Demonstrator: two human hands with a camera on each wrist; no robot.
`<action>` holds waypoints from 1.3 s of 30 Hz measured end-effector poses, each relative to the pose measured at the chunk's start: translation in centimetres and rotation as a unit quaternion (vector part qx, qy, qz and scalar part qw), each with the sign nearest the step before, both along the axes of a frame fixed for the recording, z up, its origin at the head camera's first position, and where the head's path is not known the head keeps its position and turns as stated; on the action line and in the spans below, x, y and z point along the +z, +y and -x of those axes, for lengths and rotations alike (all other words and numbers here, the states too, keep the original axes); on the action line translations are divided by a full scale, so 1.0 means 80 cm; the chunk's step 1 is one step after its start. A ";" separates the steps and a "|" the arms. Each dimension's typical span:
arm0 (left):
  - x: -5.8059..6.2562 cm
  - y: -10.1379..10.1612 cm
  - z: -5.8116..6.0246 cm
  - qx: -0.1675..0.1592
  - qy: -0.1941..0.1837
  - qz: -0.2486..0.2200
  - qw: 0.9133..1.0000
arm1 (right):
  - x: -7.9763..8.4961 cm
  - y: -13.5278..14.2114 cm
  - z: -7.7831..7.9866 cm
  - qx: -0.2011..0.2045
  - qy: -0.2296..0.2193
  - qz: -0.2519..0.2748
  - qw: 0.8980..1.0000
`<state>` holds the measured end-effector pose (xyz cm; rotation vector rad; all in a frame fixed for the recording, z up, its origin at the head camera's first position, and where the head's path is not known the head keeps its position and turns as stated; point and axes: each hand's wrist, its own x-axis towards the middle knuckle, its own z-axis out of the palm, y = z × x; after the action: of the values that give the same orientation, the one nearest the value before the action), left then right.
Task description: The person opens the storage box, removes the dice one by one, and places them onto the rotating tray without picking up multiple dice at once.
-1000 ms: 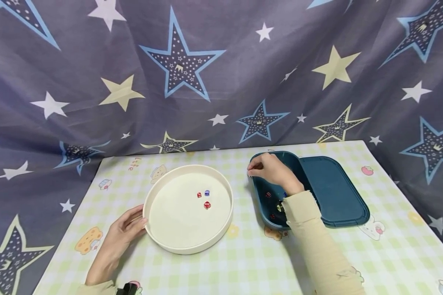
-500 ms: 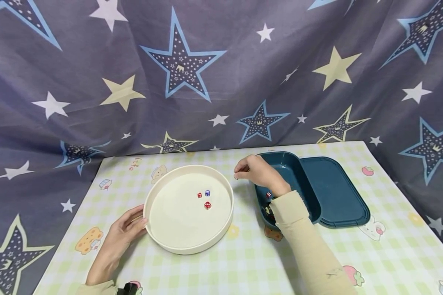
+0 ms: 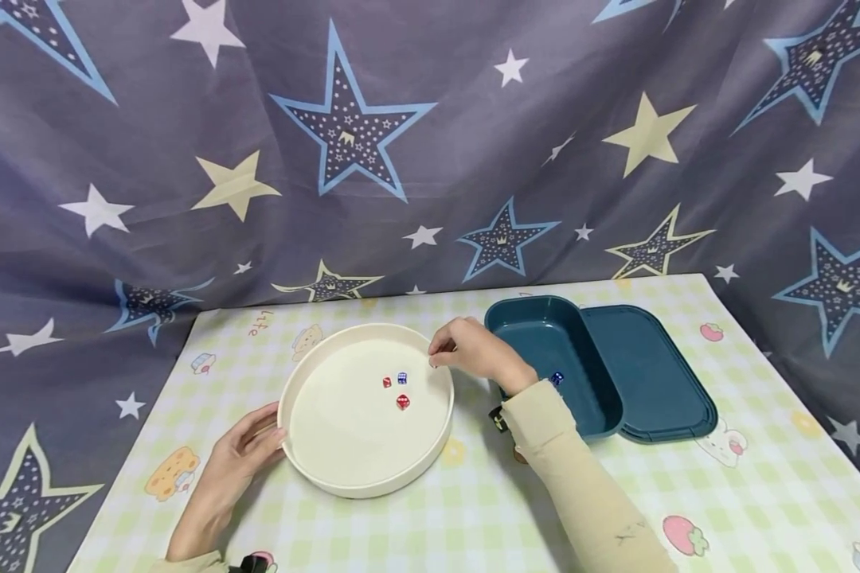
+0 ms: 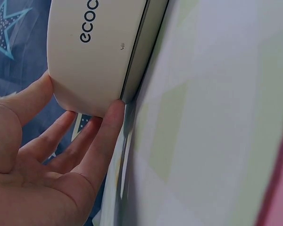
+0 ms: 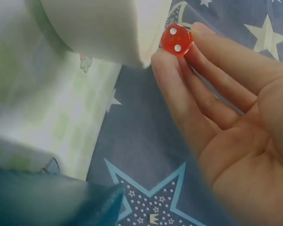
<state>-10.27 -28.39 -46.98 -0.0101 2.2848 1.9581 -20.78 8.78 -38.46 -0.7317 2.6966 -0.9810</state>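
Note:
A round cream tray [image 3: 365,482] stands on the table. Inside lie a blue die [image 3: 402,378], a small red die [image 3: 387,383] and a larger red die [image 3: 403,402]. My left hand [image 3: 232,461] holds the tray's left side; in the left wrist view its thumb touches the upper edge and the fingertips touch the side wall and lower edge. My right hand [image 3: 476,354] is at the tray's right rim. Between its thumb and fingertips it pinches a red die [image 5: 177,41] with white dots, seen clearly in the right wrist view.
Right of the tray sits a deep teal box [image 3: 533,318] with a blue die [image 3: 557,378] inside; my right forearm hides part of it. A flat teal lid [image 3: 641,374] lies against its right side. A star-patterned cloth [image 3: 401,223] hangs behind the table.
My right hand has moved left, from over the teal box to the tray's right rim, with the die pinched. The left hand and tray have stayed in place.

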 end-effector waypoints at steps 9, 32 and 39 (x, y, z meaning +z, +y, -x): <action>-0.002 0.000 0.000 0.006 0.002 -0.003 1.000 | -0.011 -0.022 -0.001 0.021 0.002 -0.004 1.000; -0.003 0.000 0.000 0.002 0.013 -0.014 1.000 | -0.038 -0.057 -0.005 0.050 0.022 -0.071 0.996; -0.006 -0.002 -0.001 0.001 0.017 -0.018 1.000 | -0.036 -0.059 -0.005 0.046 0.013 -0.070 0.996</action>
<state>-10.20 -28.57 -47.47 0.0259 2.2711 2.0141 -20.36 4.09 -41.38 -0.8368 2.6933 -0.7587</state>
